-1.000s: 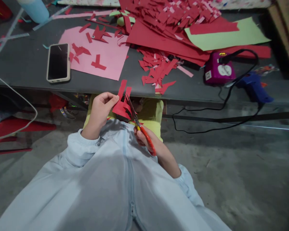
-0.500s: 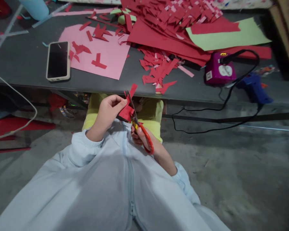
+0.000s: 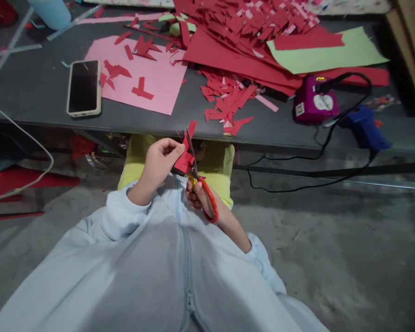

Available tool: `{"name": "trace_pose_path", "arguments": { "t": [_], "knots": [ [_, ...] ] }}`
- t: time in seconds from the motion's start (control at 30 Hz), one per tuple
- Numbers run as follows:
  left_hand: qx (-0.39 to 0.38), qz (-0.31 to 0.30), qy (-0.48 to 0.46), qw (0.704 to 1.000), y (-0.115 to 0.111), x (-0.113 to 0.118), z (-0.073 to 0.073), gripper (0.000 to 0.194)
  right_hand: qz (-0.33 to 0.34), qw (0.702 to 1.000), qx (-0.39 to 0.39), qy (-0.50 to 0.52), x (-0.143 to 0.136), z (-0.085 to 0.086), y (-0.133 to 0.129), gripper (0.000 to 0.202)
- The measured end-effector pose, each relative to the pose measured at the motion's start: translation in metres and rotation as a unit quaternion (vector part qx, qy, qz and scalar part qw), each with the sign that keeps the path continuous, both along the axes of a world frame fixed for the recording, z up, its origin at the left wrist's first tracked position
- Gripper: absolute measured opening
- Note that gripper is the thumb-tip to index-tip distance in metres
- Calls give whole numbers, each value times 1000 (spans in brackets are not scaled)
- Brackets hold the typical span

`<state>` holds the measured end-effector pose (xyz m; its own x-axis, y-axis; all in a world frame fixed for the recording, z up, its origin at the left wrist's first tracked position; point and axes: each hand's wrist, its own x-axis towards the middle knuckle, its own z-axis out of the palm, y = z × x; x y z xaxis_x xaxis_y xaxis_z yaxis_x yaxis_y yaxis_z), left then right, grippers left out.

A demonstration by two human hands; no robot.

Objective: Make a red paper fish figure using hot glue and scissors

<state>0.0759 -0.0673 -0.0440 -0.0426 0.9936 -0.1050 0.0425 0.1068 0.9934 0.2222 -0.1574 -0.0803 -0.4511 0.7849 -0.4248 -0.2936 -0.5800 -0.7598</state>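
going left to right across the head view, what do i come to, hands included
Phone → left hand pinching cut red paper → right hand holding scissors → purple box → blue glue gun.

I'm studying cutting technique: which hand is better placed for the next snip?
Probably the right hand: it grips the scissors, with their blades beside the red paper. The left hand is occupied, pinching that paper.
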Motion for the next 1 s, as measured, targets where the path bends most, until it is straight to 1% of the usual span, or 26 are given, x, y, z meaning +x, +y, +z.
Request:
{"name": "trace_pose_path", "arguments": {
  "t": [0.13, 0.47, 0.77, 0.9, 1.0],
  "knots": [
    [13, 4, 12, 1000, -2, 1, 0, 17, -4, 1000, -6, 14, -4, -2, 0, 59],
    [31, 6, -1, 1000, -1, 1, -3, 16, -8, 1000, -11, 23, -6, 1, -1, 60],
    [32, 7, -7, 999, -2, 2, -6, 16, -1, 1000, -7, 26, -8, 0, -1, 62],
    [32, 7, 0, 999, -2, 2, -5, 15, -4, 1000, 4, 16, -8, 3, -1, 62],
    [28, 7, 3, 1000, -2, 2, -5, 15, -4, 1000, 27, -2, -7, 5, -2, 60]
  ]
}}
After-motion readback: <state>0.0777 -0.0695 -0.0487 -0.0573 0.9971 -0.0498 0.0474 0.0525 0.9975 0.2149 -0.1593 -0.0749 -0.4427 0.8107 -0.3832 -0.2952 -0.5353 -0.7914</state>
